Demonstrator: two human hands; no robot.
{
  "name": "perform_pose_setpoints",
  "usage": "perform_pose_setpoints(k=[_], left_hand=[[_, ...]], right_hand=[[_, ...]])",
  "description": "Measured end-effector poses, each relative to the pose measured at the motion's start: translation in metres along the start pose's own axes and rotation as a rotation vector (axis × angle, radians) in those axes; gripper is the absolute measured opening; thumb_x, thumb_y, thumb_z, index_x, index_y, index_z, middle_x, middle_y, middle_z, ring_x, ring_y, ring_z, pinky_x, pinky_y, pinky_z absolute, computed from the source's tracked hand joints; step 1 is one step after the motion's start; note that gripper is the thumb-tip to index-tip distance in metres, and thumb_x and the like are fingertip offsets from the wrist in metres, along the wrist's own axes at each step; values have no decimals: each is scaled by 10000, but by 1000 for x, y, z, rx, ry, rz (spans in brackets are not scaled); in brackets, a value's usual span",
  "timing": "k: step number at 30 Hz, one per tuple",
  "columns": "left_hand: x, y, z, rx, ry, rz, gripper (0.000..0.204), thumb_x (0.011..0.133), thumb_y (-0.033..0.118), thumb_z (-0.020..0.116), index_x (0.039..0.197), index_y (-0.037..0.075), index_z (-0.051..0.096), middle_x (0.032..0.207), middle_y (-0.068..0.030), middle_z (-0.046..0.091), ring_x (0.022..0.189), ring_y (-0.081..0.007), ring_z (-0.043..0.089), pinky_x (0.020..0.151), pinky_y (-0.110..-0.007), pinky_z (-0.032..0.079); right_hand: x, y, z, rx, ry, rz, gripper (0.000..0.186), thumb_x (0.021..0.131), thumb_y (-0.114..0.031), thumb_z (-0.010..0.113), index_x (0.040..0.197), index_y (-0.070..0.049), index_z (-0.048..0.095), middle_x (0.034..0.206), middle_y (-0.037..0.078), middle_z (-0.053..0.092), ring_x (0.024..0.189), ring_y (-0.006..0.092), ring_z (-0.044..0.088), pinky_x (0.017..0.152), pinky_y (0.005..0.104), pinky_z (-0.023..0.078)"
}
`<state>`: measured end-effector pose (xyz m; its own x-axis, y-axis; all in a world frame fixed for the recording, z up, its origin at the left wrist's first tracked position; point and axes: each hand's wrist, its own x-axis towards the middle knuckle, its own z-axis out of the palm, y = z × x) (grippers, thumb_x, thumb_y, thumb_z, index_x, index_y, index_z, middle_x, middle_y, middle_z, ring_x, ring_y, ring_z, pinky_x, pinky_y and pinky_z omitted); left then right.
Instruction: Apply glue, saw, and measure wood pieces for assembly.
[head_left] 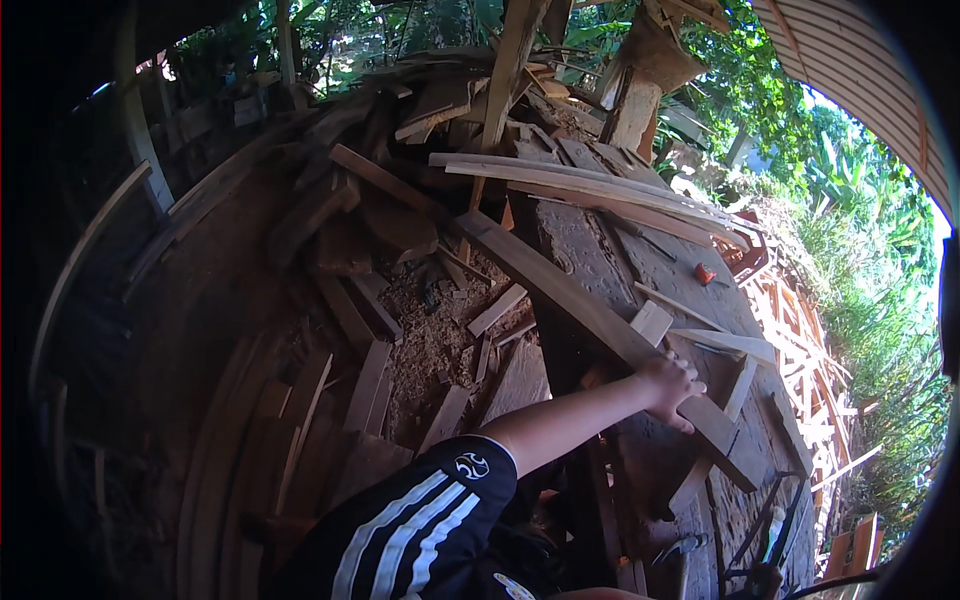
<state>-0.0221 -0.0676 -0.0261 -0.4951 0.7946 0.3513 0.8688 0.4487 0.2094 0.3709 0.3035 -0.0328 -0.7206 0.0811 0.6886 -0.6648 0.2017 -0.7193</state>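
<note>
My left hand [668,390] reaches across from a dark sleeve with white stripes. Its fingers are wrapped over the edge of a long wooden plank [575,300], close to the plank's near right end. The plank runs slantwise over a worn wooden workbench [590,240]. Beneath and beside it, near the hand, are a short pale wood block [651,323] and a narrow strip of wood [741,388]. Only a sliver of my other forearm shows at the lower edge; my right hand is out of the picture.
A small red-orange object [705,272] and long pale boards [590,190] lie on the bench's far part. Tools [775,530] rest at the lower right. Offcuts [497,310] and sawdust [435,345] cover the ground at left. A post [508,75] rises beyond.
</note>
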Motion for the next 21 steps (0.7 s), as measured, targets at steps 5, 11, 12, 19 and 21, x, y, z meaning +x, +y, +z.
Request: perform_pose_setpoints(k=[5,11,12,19,21], left_hand=[[-1,0,2,31,55,3,859,722,811,626,1269,149,650,1173,-130,651,1126,-318,615,990,-472,462],[3,2,3,-6,23,-11,857,710,815,634,1248,149,659,1181,-123,650,1147,-319,605,1012,-479,443],[3,1,2,-23,22,-15,860,708,817,634,1251,150,658,1183,-123,649,1148,-320,605,1014,-480,439],[-2,3,-4,5,58,-11,853,715,813,629,1248,149,661,1152,-115,665,1118,-303,632,985,-459,452],[-2,3,-8,8,42,-11,850,718,812,628,1250,150,660,1155,-114,666,1120,-299,633,980,-458,454]], right_hand=[[2,-3,36,-427,133,94,276,897,-202,708,914,71,750,724,135,716,582,226,673,489,297,515],[63,-38,169,-934,306,193,273,888,-202,742,929,68,749,817,128,744,681,223,709,549,303,544],[72,-46,186,-1021,331,214,273,887,-202,748,932,67,749,832,127,748,698,223,715,559,304,549],[56,-66,195,-1613,342,305,274,885,-185,724,988,69,729,916,119,755,758,178,717,597,305,554],[46,-62,185,-1502,393,344,276,884,-183,716,995,70,725,908,117,750,748,177,711,593,303,550]])
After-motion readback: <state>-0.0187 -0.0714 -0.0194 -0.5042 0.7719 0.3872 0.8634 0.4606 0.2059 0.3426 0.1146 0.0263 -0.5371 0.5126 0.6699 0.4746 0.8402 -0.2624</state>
